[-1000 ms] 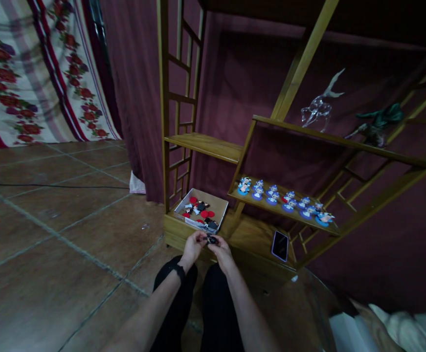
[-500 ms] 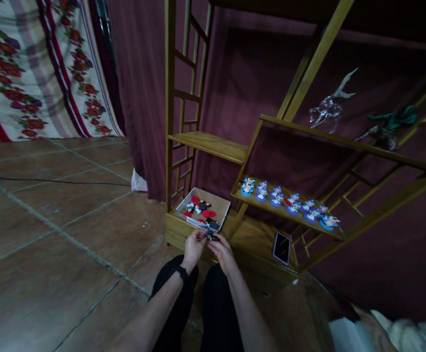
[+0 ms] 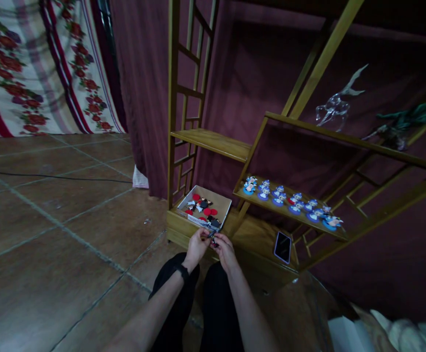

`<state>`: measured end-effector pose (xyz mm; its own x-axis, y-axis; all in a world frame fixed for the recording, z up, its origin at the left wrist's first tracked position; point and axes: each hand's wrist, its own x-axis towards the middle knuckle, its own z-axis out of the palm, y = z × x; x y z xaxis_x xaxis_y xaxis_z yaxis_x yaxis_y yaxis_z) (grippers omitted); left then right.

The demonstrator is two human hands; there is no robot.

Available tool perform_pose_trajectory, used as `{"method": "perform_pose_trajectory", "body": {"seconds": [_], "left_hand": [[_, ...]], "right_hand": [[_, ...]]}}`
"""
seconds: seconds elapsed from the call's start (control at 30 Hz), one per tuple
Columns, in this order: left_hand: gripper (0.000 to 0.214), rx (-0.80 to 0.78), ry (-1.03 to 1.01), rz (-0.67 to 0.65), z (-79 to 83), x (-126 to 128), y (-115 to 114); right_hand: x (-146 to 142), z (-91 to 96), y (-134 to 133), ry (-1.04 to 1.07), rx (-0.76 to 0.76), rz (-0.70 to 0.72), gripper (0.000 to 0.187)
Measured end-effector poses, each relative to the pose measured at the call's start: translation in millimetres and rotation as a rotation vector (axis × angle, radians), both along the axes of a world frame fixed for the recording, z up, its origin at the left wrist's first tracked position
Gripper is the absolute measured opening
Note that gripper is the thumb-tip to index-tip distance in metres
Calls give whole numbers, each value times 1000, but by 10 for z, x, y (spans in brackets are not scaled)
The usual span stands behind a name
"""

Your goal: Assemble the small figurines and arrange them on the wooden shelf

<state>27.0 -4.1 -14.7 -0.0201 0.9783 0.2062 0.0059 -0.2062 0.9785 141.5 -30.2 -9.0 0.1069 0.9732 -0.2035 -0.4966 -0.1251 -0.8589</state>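
Observation:
My left hand (image 3: 197, 246) and my right hand (image 3: 224, 248) meet in front of my knees, fingers pinched together on a small dark figurine (image 3: 213, 240) held between them. Just beyond them a shallow cardboard box (image 3: 221, 204) sits on the bottom board of a wooden shelf unit (image 3: 213, 142) and holds several small figurines and red round bases. On a low shelf to the right stands a row of several figurines on blue bases (image 3: 289, 203). A black band is on my left wrist.
A phone (image 3: 282, 247) lies on the bottom board right of the box. A glass deer (image 3: 335, 105) and a dark green figure (image 3: 399, 122) stand on the upper shelf. Maroon curtain behind, tiled floor with a black cable at left, pale cloth at bottom right.
The view has shifted slightly, and my hands have drawn a little closer to the box. Both hands keep their pinch on the small dark figurine.

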Motion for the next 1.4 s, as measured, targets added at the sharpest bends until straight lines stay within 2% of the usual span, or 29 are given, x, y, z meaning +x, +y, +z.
{"method": "perform_pose_trajectory", "body": {"seconds": [0.2,0.43,0.7,0.8,0.9,1.03,1.2,1.4], "left_hand": [[13,-30,-6,-56,56,-10,-8],[9,-161,-107,-76,131,-20,-11],[6,-158,-27,-80,81,-24,13],[7,-44,80,-37,119,-33,-37],[11,163,252,-8,204,-42,-134],[20,380,505,-65,299,-45,-249],[27,528,757,-176,370,-80,-289],[25,670,910,-263,433,-145,-254]], "right_hand": [[-11,-9,28,-44,2,-38,22],[-11,-20,33,-71,11,-6,28],[8,-9,39,-103,-8,53,29],[10,2,28,-119,-17,55,29],[25,-4,10,-121,-10,32,28],[64,-9,-14,-114,-34,46,34],[86,21,-12,-94,-20,88,40],[90,31,13,3,61,162,50]]}}
